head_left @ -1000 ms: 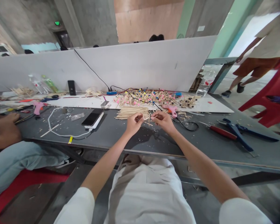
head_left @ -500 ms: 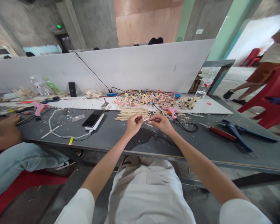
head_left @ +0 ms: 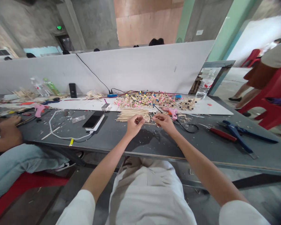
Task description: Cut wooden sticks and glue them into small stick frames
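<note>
My left hand (head_left: 135,124) is closed in a pinch just in front of a bundle of thin wooden sticks (head_left: 128,115). Whatever it holds is too small to make out. A short way to its right, my right hand (head_left: 164,121) also has thumb and finger pressed together, its contents hidden. Behind both hands lies a heap of short sticks with coloured ball ends (head_left: 150,99), on a white board. A pink glue gun (head_left: 172,113) rests just beyond my right hand, its black cord curling right.
A phone (head_left: 93,120) on a white power bank lies to the left. Red-handled pliers (head_left: 223,134) and a blue-handled cutter (head_left: 236,136) are at the right. Water bottle (head_left: 204,84) stands at the far right corner. A co-worker's hand (head_left: 8,123) rests at the far left.
My hands have moved slightly apart, the right one going a little to the right. In the background at right, a walking person has shifted position.
</note>
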Demonstrator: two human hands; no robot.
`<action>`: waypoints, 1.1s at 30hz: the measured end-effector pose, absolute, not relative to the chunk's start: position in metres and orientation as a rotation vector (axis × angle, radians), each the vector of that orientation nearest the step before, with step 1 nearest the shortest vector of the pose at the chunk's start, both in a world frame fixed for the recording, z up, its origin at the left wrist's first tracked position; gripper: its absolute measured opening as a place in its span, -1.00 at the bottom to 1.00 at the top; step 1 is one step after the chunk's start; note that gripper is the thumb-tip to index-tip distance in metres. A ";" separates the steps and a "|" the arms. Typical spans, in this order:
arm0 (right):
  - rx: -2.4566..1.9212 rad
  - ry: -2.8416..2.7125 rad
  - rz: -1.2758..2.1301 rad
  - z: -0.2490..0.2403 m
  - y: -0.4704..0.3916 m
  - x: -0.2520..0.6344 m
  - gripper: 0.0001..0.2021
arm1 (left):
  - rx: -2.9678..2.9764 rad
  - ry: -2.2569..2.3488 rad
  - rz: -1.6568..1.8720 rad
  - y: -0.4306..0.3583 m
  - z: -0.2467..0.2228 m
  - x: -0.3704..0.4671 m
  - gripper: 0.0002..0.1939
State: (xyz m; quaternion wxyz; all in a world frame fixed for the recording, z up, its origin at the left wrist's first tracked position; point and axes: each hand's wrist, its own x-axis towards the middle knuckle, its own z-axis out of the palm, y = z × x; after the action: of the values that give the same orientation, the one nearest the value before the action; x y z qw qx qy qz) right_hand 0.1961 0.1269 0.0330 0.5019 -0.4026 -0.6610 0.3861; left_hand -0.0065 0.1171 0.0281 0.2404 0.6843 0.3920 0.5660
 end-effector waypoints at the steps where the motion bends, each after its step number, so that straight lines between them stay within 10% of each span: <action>1: -0.996 -1.584 0.922 0.032 0.128 0.196 -0.63 | 1.845 1.074 1.561 0.117 0.029 -0.008 -0.71; 33: -1.271 -2.274 0.548 0.006 0.126 0.074 -0.80 | 1.261 1.722 1.718 0.064 -0.012 -0.097 -0.76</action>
State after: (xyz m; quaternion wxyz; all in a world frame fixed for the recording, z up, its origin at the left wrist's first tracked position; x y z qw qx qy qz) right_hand 0.0744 0.1260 0.0061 0.2374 -0.4638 -0.8298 0.1999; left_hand -0.0971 0.0645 -0.0116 0.1992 0.4510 0.6159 0.6144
